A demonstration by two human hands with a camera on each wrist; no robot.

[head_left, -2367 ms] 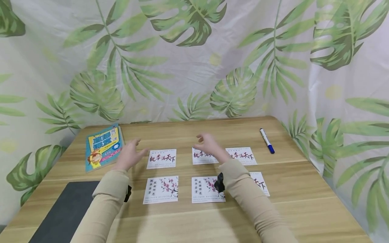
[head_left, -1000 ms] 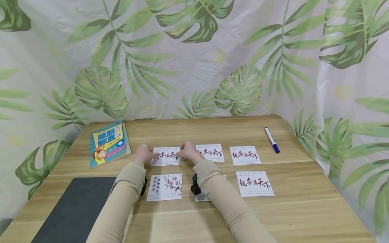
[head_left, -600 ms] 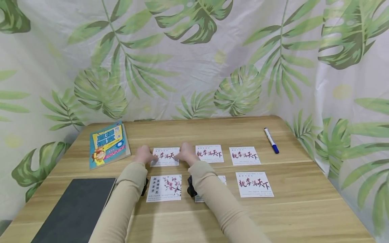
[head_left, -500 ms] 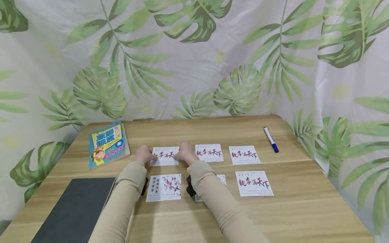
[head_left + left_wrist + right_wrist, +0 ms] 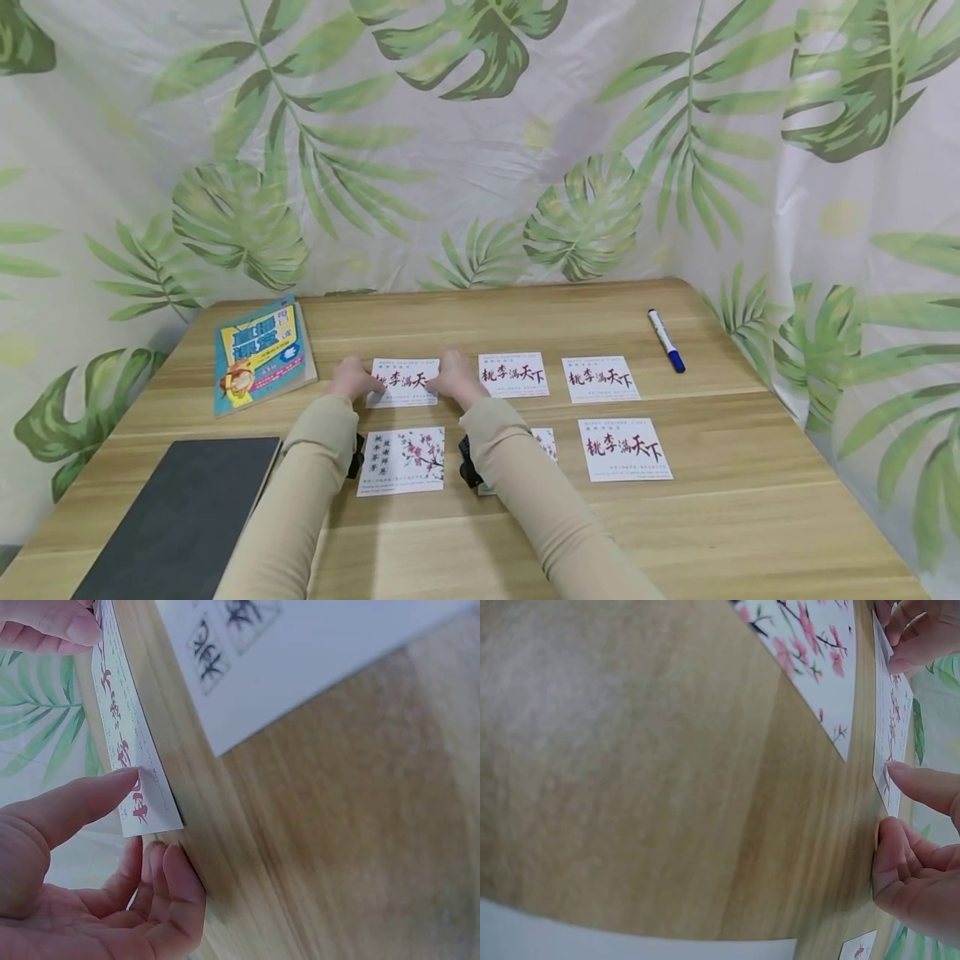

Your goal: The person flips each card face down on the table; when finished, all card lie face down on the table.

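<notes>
A white square card with red lettering (image 5: 402,383) lies at the back left of the card group. My left hand (image 5: 352,379) pinches its left edge, the thumb on the printed face and the fingers curled at the edge in the left wrist view. At the opposite edge my right hand (image 5: 456,379) pinches the card likewise, thumb on top, as the right wrist view shows. Just in front lies a card with blossom print (image 5: 401,462). Another blossom card (image 5: 546,442) is partly hidden under my right forearm.
Further red-lettered cards lie at back middle (image 5: 514,375), back right (image 5: 601,379) and front right (image 5: 626,450). A blue marker (image 5: 666,342) is at the far right. On the left are a colourful book (image 5: 262,354) and a dark flat folder-like thing (image 5: 180,517).
My hands were apart above the table, the right one over the back middle card. Both came to the back left card's edges and have stayed there for about a second.
</notes>
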